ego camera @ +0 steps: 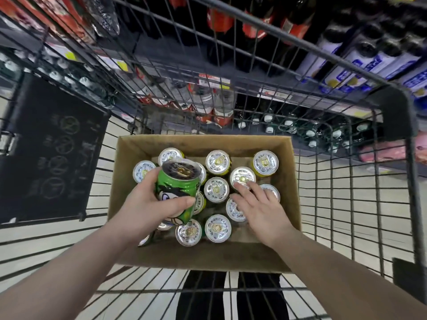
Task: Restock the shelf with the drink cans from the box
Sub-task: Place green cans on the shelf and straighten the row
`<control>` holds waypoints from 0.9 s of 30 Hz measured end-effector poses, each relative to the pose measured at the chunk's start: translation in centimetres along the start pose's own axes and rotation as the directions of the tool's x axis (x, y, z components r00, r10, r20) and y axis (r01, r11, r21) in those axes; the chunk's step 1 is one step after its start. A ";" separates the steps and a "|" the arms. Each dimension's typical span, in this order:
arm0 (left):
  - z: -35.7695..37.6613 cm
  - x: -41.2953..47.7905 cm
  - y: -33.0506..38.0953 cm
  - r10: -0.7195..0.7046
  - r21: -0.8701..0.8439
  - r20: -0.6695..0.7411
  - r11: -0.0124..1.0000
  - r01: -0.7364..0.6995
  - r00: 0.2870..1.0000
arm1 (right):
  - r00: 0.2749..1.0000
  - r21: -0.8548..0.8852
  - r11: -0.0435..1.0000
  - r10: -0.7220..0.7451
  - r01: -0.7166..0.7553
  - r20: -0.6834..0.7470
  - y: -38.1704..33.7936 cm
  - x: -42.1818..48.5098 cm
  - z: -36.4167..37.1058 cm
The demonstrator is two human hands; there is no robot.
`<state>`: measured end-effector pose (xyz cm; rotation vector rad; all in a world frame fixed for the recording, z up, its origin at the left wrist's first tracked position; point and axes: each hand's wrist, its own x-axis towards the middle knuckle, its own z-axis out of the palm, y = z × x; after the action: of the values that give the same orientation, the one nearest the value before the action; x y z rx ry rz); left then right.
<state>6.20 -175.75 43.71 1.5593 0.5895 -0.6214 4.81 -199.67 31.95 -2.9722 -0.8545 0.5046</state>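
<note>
Step in hand: pulling stock out of the open brown cardboard box (203, 144), which sits on the floor of a dark wire shopping cart (265, 21).

Left hand (150, 204): grip closed around a green printed drink can (176, 185), upright, lifted clear above the others at the box's left side. Thumb across the front, fingers around the back.

Right hand (261, 209): grip wide, fingers spread, holding nothing. Fingertips (239, 186) rest on or just above the silver-topped cans (217, 190) at the box's right half. Cannot tell if there is real contact. Looks like it is picking the second can.

Roughly a dozen cans remain standing upright in the box, loosely packed with gaps, so the task looks nowhere near done.

Store shelf (208, 79) is beyond the cart's far wall, stocked with bottles. No green-can slot is visible from here.

Next move, my read:
- right hand closes on one can, likely the one under the fingertips
- lift straight up to clear neighbours and the box wall
- carry both over the cart rim to the shelf

Risk: neighbouring cans are loose, so a sideways pull could tip one.
</note>
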 end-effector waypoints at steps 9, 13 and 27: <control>0.3 -0.1 0.3 0.028 0.024 -0.011 0.999 -0.027 1.000 | 0.999 -0.002 1.000 -0.017 0.017 0.049 0.6 0.6 -1.2; 0.4 -0.8 1.2 0.058 0.019 -0.002 0.998 -0.058 0.998 | 0.966 0.582 0.771 0.192 -0.258 0.174 0.6 -1.1 -3.6; 2.4 -11.1 9.3 0.192 -0.004 0.035 0.981 -0.192 0.981 | 0.833 0.966 -0.178 0.492 -0.189 0.254 -2.0 -10.7 -22.3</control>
<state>4.53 -178.90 57.98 1.5791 0.4068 -0.5010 2.12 -201.76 56.50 -1.5492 0.4490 0.4487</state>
